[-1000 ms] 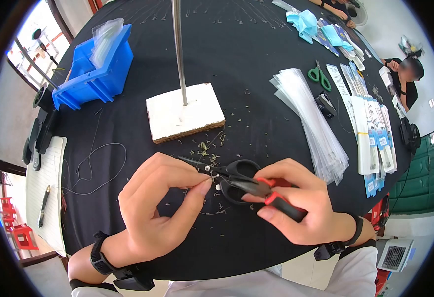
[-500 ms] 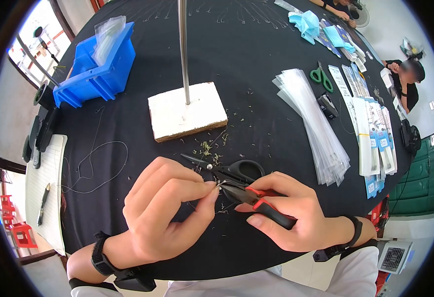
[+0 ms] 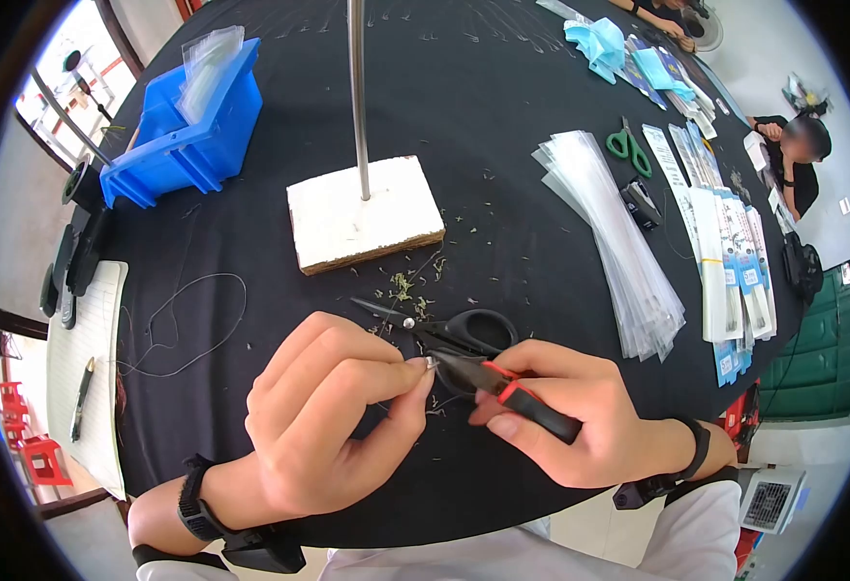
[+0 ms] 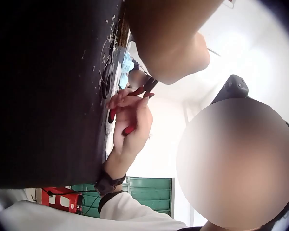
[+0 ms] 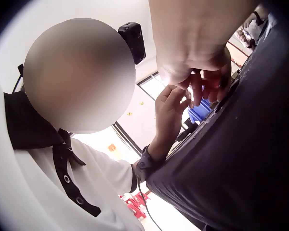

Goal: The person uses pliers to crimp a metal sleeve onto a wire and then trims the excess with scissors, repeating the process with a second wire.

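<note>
My left hand (image 3: 333, 416) pinches a tiny pale piece (image 3: 432, 362) between thumb and forefinger, mostly hidden by the fingertips. In my right hand (image 3: 585, 412) is a pair of pliers (image 3: 539, 411) with red and black handles, their nose right at the left fingertips. The left wrist view shows the right fingers around the handles of the pliers (image 4: 129, 130). Black scissors (image 3: 473, 327) lie on the table behind the pliers, partly covered by them. In the right wrist view the two hands meet close together, and the back of the right hand hides most of the pliers.
A white block (image 3: 367, 218) with an upright metal rod stands beyond the hands, with scattered clippings (image 3: 402, 286) in front of it. At left are a blue bin (image 3: 192, 145), a loop of line and a notebook (image 3: 81, 339). Clear sleeves (image 3: 614, 242) and green-handled scissors (image 3: 630, 150) lie right.
My left hand has shifted a little right and down, still pinching. The right hand has moved slightly lower and left, and the pliers' nose has come to the left fingertips.
</note>
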`<state>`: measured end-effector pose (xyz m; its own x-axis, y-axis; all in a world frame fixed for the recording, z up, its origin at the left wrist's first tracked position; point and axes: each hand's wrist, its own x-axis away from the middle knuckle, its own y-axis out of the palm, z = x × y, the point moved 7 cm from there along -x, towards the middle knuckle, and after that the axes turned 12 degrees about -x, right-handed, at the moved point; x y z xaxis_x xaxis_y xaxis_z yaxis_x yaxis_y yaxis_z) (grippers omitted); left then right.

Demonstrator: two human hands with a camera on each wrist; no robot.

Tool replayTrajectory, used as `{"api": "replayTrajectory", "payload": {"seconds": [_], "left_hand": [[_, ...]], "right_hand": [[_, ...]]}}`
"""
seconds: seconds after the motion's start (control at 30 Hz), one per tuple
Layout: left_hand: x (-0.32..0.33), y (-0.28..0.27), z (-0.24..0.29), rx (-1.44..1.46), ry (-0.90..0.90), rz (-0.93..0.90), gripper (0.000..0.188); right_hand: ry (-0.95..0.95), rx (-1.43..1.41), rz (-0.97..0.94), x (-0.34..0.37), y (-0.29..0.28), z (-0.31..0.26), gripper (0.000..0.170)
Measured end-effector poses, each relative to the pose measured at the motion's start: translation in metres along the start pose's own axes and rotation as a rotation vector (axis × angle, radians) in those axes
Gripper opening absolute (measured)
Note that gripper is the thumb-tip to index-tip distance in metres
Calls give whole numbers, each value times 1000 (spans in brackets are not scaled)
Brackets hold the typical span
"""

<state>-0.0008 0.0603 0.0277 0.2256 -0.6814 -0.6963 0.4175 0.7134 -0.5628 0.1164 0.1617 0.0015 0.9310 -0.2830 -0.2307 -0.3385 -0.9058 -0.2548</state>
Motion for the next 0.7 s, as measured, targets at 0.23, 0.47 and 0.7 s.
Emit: {"api": "replayTrajectory", "payload": {"seconds": [0.23, 0.47, 0.7], "left_hand": [[-1, -2, -1, -31, -38, 31, 21], [2, 2, -7, 53, -137, -4, 17], [25, 26, -25, 731, -772, -207, 3]], "right_hand": [[61, 18, -4, 1, -2, 2, 13], [-12, 97, -10, -1, -2, -2, 14], [-92, 213, 1, -2, -2, -6, 16]]}}
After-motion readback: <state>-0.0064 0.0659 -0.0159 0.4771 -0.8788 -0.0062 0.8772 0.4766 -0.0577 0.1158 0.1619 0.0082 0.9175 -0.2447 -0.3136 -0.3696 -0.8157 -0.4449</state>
